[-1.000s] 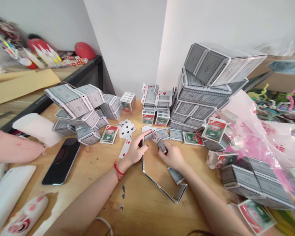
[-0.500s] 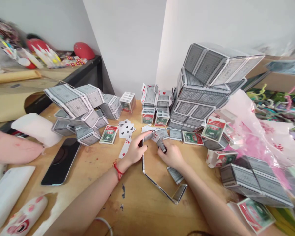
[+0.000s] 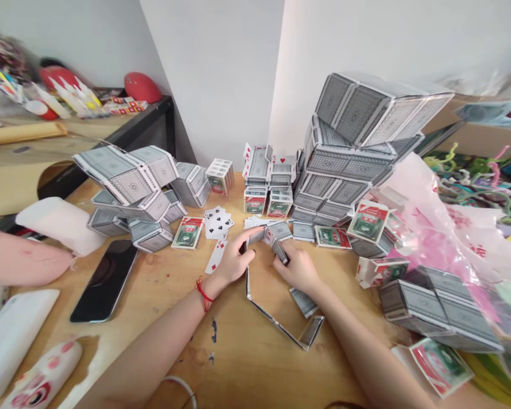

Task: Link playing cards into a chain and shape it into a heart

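Note:
A strip of joined playing cards [image 3: 312,333] stands on edge on the table, bent into an open frame. My left hand [image 3: 233,258], with a red string bracelet at the wrist, has its fingers and thumb closed around the frame's far left corner. At the frame's far right end, my right hand [image 3: 300,269] pinches a folded card section between thumb and fingers. Some of its fingertips are hidden. A loose grey-backed card [image 3: 304,303] lies beside my right wrist. Just left of my left hand lies a four of diamonds [image 3: 215,257].
A tall card-block stack [image 3: 340,153] rises at the right, a lower stack [image 3: 132,184] at the left. Card boxes [image 3: 188,233], a phone [image 3: 104,281] and pink plastic wrapping [image 3: 426,227] lie around. Another person's arm [image 3: 25,255] reaches in from the left.
The view has shifted very slightly. Both hands keep the same hold on the card strip, and nothing else has visibly moved.

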`<state>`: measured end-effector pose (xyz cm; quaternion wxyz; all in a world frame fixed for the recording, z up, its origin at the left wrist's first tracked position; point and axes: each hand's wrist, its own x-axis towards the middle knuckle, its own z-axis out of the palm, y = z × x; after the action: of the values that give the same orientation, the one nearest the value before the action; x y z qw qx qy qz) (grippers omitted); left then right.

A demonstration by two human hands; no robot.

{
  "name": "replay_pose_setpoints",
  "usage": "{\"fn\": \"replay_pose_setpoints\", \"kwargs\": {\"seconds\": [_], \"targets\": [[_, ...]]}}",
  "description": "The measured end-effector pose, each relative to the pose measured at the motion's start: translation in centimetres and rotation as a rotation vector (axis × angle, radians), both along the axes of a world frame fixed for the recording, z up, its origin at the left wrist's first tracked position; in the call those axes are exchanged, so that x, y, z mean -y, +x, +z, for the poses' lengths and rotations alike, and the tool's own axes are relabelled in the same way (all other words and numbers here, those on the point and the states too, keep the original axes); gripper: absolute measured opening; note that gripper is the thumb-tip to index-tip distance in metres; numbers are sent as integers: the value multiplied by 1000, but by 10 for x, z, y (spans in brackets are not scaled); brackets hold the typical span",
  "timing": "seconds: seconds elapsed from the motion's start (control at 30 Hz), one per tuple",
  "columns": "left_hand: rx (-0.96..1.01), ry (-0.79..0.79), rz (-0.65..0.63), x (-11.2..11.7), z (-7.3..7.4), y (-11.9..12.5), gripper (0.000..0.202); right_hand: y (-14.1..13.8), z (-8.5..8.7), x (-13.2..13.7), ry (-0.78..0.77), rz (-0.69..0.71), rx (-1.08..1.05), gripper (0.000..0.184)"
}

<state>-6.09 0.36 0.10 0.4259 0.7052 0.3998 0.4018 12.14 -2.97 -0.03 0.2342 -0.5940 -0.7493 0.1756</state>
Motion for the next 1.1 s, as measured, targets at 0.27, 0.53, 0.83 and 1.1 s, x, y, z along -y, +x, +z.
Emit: {"fn": "replay_pose_setpoints", "kwargs": {"seconds": [0.27,0.53,0.83,1.1], "targets": [[-5,0,2,1,1,1,58,-1,-2,0,4,-20,26,9],[-11,1,0,1,3,2,56,-4,-1,0,18,-48,77,13],[-31,11,10,1,1,1,57,-6,-1,2,50,-49,182,21],[-36,6,11,3,1,2,55,-7,-2,-1,106,-85,208,24]]}}
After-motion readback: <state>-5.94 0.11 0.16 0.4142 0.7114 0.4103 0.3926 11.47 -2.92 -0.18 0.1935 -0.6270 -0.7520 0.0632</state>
